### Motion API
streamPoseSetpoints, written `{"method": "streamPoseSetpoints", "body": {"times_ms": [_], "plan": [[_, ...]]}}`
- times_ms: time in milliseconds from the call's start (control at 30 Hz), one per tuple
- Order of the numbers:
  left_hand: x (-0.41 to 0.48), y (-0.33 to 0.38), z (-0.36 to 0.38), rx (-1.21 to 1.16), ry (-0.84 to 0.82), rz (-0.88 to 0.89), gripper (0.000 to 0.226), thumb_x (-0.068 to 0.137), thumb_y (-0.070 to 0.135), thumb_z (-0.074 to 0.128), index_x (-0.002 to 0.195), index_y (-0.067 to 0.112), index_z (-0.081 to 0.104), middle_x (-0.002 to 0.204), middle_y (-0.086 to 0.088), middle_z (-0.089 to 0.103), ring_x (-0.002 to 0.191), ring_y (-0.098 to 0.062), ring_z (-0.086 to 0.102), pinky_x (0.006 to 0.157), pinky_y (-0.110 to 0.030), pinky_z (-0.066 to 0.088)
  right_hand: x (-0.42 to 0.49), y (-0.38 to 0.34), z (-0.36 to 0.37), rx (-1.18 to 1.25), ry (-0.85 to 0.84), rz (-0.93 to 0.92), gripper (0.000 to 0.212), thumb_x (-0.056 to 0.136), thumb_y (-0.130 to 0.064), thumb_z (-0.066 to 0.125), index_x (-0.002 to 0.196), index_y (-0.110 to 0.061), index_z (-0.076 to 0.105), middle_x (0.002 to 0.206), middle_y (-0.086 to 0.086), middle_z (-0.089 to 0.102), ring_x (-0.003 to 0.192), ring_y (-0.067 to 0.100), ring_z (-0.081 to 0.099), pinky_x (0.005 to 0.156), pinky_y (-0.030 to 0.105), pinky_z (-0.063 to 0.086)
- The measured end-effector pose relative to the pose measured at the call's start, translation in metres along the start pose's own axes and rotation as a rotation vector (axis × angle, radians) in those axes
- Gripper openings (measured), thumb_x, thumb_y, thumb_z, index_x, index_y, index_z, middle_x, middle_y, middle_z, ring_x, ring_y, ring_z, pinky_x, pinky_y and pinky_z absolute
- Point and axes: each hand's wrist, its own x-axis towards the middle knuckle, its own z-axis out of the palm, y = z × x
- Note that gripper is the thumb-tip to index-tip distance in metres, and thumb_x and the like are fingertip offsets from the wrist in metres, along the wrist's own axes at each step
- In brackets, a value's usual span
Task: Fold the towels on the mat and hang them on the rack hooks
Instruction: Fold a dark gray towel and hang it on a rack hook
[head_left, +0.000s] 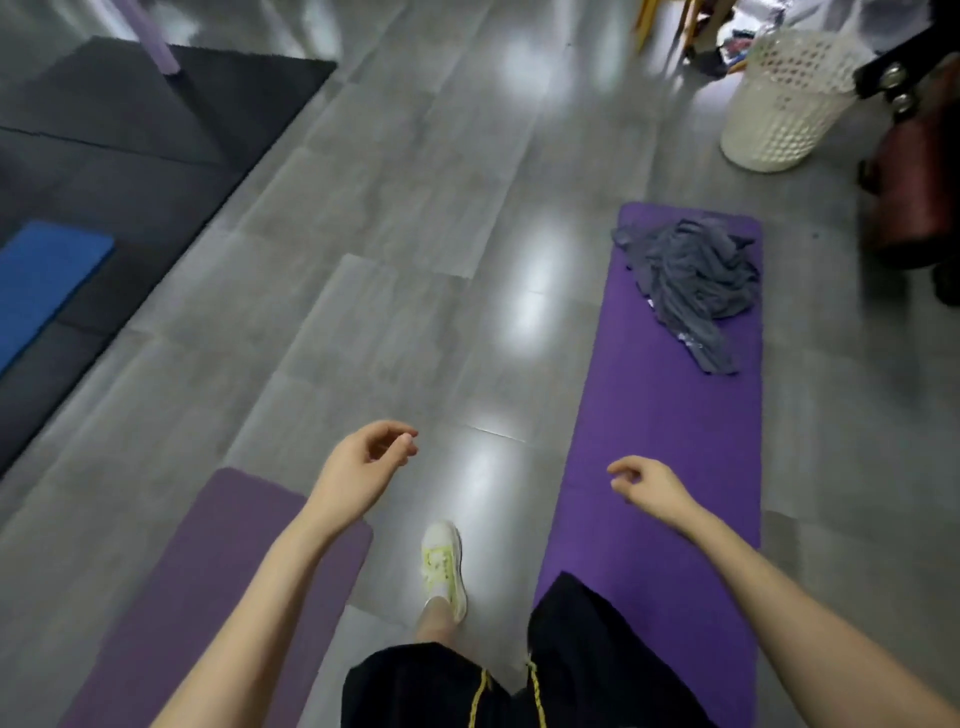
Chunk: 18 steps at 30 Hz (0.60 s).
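Note:
A crumpled heap of grey towels (691, 280) lies at the far end of a bright purple mat (665, 447) on the right. My left hand (369, 462) hangs over the grey floor with loosely curled fingers, holding nothing. My right hand (649, 486) hovers over the near part of the purple mat, fingers also loosely curled and empty. Both hands are well short of the towels. No rack or hooks are in view.
A duller purple mat (208, 587) lies at lower left. A white lattice basket (784, 98) stands at the far right, beside a dark red object (914, 192). Black floor mats (130, 135) and a blue pad (41, 280) lie at left. My shoe (444, 566) is on the floor.

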Motion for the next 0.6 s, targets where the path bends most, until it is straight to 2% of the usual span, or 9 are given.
{"method": "streamPoseSetpoints", "body": {"times_ms": [100,267,400,500,600], "plan": [[0.077,0.012,-0.025,0.047,-0.129,0.064,0.018,0.094,0.016,0.052,0.088,0.029,0.062,0.085,0.003,0.07,0.07,0.001,0.061,0.068,-0.013,0.046,0.008,-0.023,0.0,0.091,0.099,0.13,0.016,0.088,-0.008,0.059,0.102,-0.013,0.065,0.086,-0.001,0.06,0.079,0.016,0.055,0.077,0.027,0.044],[0.193,0.056,-0.031,0.172,-0.35,0.211,0.018,0.094,0.018,0.053,0.087,0.031,0.063,0.079,0.008,0.07,0.07,0.003,0.061,0.073,-0.022,0.047,0.023,-0.044,-0.008,0.192,0.256,0.288,0.017,0.087,-0.011,0.062,0.104,-0.015,0.065,0.087,-0.001,0.061,0.08,0.016,0.056,0.082,0.029,0.046],[0.265,0.099,0.001,0.199,-0.508,0.299,0.018,0.094,0.018,0.053,0.088,0.032,0.063,0.087,0.005,0.07,0.071,0.002,0.061,0.078,-0.028,0.048,0.03,-0.038,-0.018,0.304,0.372,0.444,0.02,0.086,-0.014,0.062,0.106,-0.015,0.066,0.093,-0.001,0.065,0.091,0.018,0.062,0.086,0.029,0.047],[0.31,0.133,0.041,0.219,-0.637,0.347,0.016,0.095,0.019,0.052,0.091,0.029,0.064,0.088,0.004,0.07,0.079,-0.006,0.064,0.081,-0.031,0.048,0.041,-0.02,-0.018,0.388,0.445,0.552,0.02,0.086,-0.015,0.063,0.105,-0.018,0.067,0.101,0.0,0.068,0.096,0.017,0.063,0.09,0.031,0.048],[0.342,0.167,0.081,0.234,-0.733,0.398,0.014,0.095,0.019,0.051,0.096,0.022,0.065,0.089,0.002,0.07,0.085,-0.013,0.065,0.08,-0.03,0.048,0.057,-0.012,-0.021,0.466,0.486,0.646,0.02,0.087,-0.013,0.063,0.106,-0.015,0.066,0.106,0.0,0.068,0.098,0.014,0.062,0.088,0.026,0.046]]}}
